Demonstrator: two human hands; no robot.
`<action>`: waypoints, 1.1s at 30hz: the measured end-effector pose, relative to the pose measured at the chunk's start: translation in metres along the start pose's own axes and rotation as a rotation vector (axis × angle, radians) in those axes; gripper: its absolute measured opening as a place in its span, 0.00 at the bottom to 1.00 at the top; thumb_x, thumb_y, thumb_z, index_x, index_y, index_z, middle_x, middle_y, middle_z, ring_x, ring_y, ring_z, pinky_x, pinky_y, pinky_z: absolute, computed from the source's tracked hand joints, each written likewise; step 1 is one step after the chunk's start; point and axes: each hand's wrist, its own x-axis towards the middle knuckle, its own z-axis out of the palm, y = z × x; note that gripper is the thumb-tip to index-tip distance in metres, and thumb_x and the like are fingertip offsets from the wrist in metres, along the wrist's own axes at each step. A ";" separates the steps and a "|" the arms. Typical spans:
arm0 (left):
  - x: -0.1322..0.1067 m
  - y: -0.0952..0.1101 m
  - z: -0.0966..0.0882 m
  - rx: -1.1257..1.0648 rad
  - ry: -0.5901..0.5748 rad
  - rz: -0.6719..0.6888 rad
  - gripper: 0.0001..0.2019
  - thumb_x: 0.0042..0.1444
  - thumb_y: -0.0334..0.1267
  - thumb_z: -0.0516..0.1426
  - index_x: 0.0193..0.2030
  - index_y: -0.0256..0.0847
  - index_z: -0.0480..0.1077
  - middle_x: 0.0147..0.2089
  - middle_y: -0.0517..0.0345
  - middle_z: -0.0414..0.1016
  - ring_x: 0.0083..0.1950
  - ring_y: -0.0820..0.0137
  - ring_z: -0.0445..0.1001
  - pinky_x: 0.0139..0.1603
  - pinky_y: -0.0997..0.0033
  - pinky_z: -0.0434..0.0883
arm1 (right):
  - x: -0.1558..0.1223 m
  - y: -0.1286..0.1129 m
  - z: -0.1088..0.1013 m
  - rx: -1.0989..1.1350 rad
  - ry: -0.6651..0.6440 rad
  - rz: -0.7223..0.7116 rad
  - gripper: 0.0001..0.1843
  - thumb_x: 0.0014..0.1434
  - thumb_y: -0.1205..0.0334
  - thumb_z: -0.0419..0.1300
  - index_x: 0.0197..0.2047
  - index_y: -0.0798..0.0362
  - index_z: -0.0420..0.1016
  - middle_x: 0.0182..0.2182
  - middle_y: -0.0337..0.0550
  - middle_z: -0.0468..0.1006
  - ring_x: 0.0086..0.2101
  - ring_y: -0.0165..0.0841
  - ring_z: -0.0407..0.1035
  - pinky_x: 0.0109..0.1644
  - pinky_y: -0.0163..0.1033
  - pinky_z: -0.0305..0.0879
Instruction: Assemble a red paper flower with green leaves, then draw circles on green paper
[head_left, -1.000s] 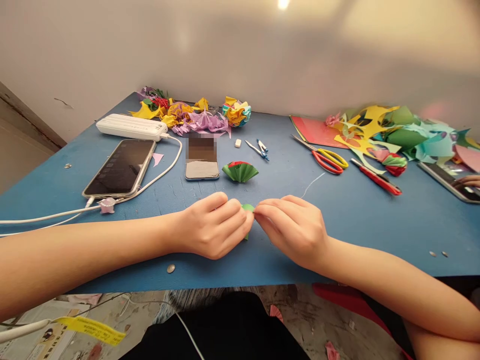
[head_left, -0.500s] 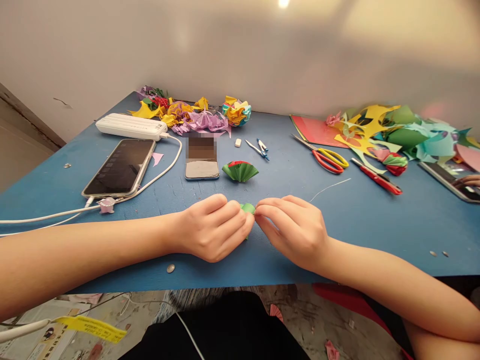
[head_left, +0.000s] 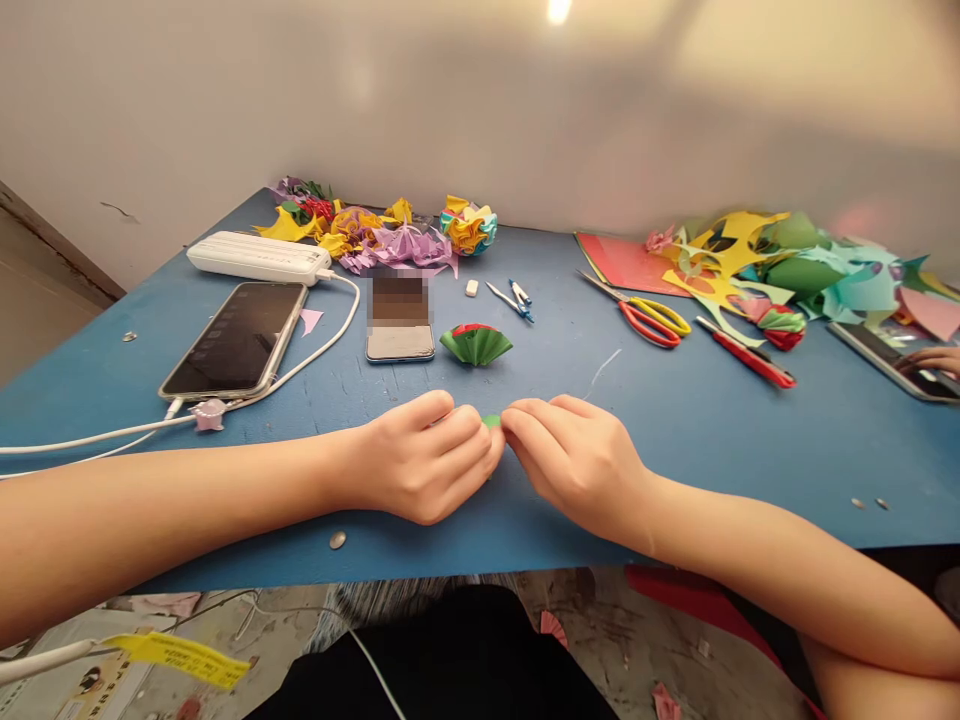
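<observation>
A small green paper piece (head_left: pixel 491 421) is pinched between both sets of fingertips, low over the blue table (head_left: pixel 675 430) (most of it hidden). The left hand (head_left: pixel 427 465) curls closed around it; the right hand (head_left: pixel 581 460) meets it, forearms angled inward. A green paper fan (head_left: pixel 476 343) lies just beyond.

We see our left hand (head_left: pixel 424 468) and right hand (head_left: pixel 581 465) bare, with the left forearm (head_left: pixel 187 520) and right forearm (head_left: pixel 787 580) uncovered as far as we can see. Lower down, black clothing (head_left: pixel 465 665) covers our lap.
</observation>
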 end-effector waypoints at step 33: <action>0.004 0.001 0.000 -0.009 0.041 -0.102 0.10 0.61 0.30 0.49 0.37 0.30 0.71 0.29 0.54 0.74 0.33 0.69 0.73 0.29 0.67 0.63 | -0.002 -0.003 -0.005 -0.122 0.089 -0.109 0.06 0.58 0.75 0.53 0.37 0.64 0.71 0.30 0.51 0.78 0.30 0.33 0.71 0.32 0.39 0.67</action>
